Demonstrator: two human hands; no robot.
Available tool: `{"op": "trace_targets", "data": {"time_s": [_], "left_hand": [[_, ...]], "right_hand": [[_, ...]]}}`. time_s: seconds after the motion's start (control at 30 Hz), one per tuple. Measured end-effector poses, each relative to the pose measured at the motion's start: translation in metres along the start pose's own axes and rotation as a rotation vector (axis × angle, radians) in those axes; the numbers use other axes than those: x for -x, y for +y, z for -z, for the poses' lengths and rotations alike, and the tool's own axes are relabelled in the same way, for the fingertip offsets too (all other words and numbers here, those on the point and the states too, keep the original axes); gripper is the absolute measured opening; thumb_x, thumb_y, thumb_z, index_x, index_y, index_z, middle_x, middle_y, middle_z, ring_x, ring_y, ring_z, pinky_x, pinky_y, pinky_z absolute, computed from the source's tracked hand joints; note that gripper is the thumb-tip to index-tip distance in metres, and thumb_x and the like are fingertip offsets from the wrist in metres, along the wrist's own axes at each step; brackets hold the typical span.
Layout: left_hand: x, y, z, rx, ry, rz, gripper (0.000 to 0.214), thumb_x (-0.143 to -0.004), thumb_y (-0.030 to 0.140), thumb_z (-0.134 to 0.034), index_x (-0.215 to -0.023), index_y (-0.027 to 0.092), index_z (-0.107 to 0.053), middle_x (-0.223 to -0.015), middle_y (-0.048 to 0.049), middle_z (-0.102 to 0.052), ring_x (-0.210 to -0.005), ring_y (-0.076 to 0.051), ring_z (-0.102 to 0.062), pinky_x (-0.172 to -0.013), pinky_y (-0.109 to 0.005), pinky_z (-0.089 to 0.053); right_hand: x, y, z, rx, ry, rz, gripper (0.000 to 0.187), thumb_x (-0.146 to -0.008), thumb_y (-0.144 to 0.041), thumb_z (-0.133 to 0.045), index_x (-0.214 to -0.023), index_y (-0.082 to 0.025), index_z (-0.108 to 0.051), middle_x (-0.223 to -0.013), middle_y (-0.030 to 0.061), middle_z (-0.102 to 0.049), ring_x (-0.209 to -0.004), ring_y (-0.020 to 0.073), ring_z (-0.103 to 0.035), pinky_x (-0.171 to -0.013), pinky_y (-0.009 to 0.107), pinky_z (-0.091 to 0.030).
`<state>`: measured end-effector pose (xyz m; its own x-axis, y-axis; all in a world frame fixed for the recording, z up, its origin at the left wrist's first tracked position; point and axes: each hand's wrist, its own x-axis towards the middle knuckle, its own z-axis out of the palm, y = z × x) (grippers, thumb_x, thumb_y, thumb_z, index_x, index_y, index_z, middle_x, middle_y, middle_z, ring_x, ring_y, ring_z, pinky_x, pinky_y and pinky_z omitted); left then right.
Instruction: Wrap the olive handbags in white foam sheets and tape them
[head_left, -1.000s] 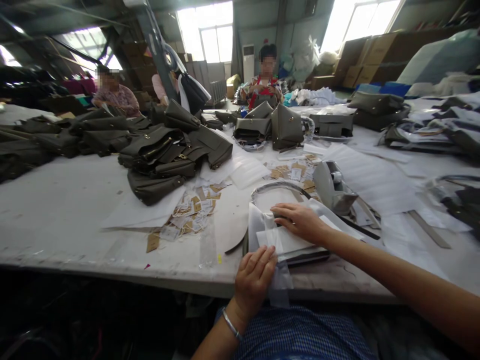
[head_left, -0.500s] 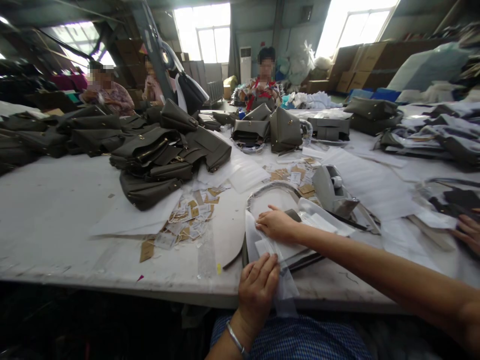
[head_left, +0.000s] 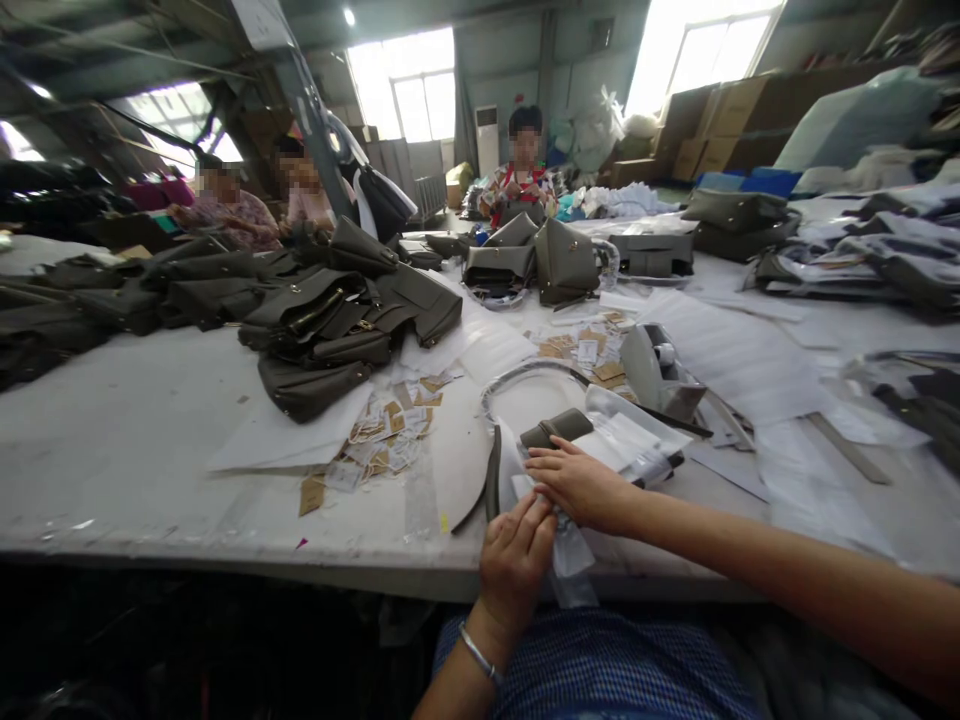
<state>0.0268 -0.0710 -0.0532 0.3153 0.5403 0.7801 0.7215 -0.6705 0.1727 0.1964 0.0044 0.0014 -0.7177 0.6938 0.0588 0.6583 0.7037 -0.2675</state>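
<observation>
A grey-olive handbag (head_left: 556,428) lies at the near table edge in front of me, largely hidden under white sheets and clear plastic film (head_left: 574,555). Its arched handle (head_left: 536,372) is wrapped in clear plastic. My left hand (head_left: 516,550), with a silver bangle on the wrist, has its fingers bent and closed on the film at the bag's near left corner. Flat across the wrapping lies my right hand (head_left: 577,485), fingers stretched out, their tips close by my left fingers.
Piled grey-olive handbags (head_left: 322,330) stand to the left, others behind. Loose paper tags (head_left: 390,430) are scattered between. A grey holder with a white roll (head_left: 660,370) sits beyond my right hand. White foam sheets (head_left: 750,350) spread rightward. A co-worker (head_left: 525,180) sits opposite.
My right hand has slid toward me, beside my left, uncovering the bag's dark strapped part. A co-worker's hand at the right edge is gone from view. The camera has shifted slightly.
</observation>
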Motion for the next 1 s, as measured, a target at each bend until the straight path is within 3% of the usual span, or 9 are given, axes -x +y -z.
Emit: {"op": "trace_targets", "data": {"time_s": [0.17, 0.23, 0.33, 0.43, 0.53, 0.73, 0.87, 1.0], "left_hand": [[-0.002, 0.001, 0.002, 0.010, -0.002, -0.002, 0.018, -0.097, 0.012, -0.054, -0.109, 0.019, -0.065, -0.117, -0.0038, -0.073, -0.116, -0.019, -0.064, -0.094, -0.034, -0.048], [-0.003, 0.001, 0.003, 0.017, -0.001, -0.009, 0.017, -0.098, 0.012, -0.052, -0.106, 0.019, -0.065, -0.115, -0.0033, -0.074, -0.114, -0.019, -0.065, -0.092, -0.034, -0.048], [-0.005, 0.001, 0.004, 0.017, 0.005, -0.022, 0.017, -0.097, 0.012, -0.052, -0.104, 0.020, -0.065, -0.113, -0.0027, -0.074, -0.112, -0.018, -0.067, -0.090, -0.033, -0.049], [-0.005, 0.000, 0.003, 0.013, 0.005, -0.014, 0.018, -0.096, 0.011, -0.053, -0.105, 0.020, -0.066, -0.112, -0.0033, -0.074, -0.111, -0.018, -0.067, -0.089, -0.033, -0.050], [-0.003, -0.002, 0.001, 0.019, 0.007, -0.007, 0.018, -0.096, 0.012, -0.053, -0.104, 0.020, -0.066, -0.111, -0.0040, -0.075, -0.112, -0.018, -0.067, -0.087, -0.033, -0.050], [-0.002, -0.005, -0.002, 0.043, 0.002, -0.016, 0.020, -0.097, 0.011, -0.050, -0.106, 0.021, -0.066, -0.113, -0.0037, -0.074, -0.113, -0.019, -0.066, -0.089, -0.033, -0.050], [-0.001, -0.006, -0.002, 0.038, -0.002, -0.028, 0.020, -0.098, 0.012, -0.049, -0.106, 0.020, -0.066, -0.112, -0.0038, -0.075, -0.113, -0.019, -0.066, -0.087, -0.033, -0.050], [-0.001, -0.004, -0.001, 0.023, 0.008, -0.048, 0.017, -0.096, 0.011, -0.054, -0.104, 0.021, -0.066, -0.111, -0.0032, -0.075, -0.112, -0.019, -0.067, -0.088, -0.033, -0.049]], "right_hand": [[0.008, 0.000, 0.016, -0.105, 0.048, 0.024, 0.030, -0.099, -0.024, -0.044, -0.112, -0.019, -0.071, -0.120, 0.0096, -0.070, -0.118, 0.0239, -0.061, -0.112, 0.049, -0.034], [0.000, 0.004, 0.027, -0.135, 0.096, 0.020, 0.033, -0.101, -0.028, -0.041, -0.102, -0.021, -0.074, -0.111, 0.0065, -0.074, -0.108, 0.0201, -0.066, -0.108, 0.041, -0.038], [-0.023, 0.016, 0.040, -0.023, 0.115, -0.091, 0.033, -0.102, -0.031, -0.041, -0.109, -0.020, -0.072, -0.119, 0.0087, -0.071, -0.113, 0.0206, -0.063, -0.108, 0.037, -0.037], [-0.048, 0.030, 0.043, 0.066, -0.020, -0.199, 0.031, -0.098, -0.034, -0.049, -0.111, -0.018, -0.072, -0.115, 0.0134, -0.071, -0.106, 0.0261, -0.066, -0.101, 0.040, -0.042], [-0.066, 0.041, 0.039, 0.052, -0.145, -0.205, 0.034, -0.094, -0.041, -0.053, -0.108, -0.018, -0.074, -0.106, 0.0139, -0.073, -0.092, 0.0263, -0.069, -0.083, 0.034, -0.049], [-0.086, 0.049, 0.039, 0.006, -0.304, -0.144, 0.042, -0.096, -0.049, -0.046, -0.101, -0.022, -0.078, -0.093, 0.0049, -0.077, -0.081, 0.0182, -0.069, -0.074, 0.025, -0.047], [-0.086, 0.042, 0.034, 0.004, -0.263, -0.094, 0.037, -0.097, -0.043, -0.047, -0.101, -0.022, -0.077, -0.099, 0.0056, -0.076, -0.088, 0.0189, -0.069, -0.082, 0.026, -0.047], [-0.060, 0.032, 0.025, 0.021, -0.157, -0.037, 0.034, -0.099, -0.030, -0.044, -0.114, -0.017, -0.071, -0.120, 0.0128, -0.070, -0.113, 0.0240, -0.062, -0.102, 0.038, -0.040]]}}
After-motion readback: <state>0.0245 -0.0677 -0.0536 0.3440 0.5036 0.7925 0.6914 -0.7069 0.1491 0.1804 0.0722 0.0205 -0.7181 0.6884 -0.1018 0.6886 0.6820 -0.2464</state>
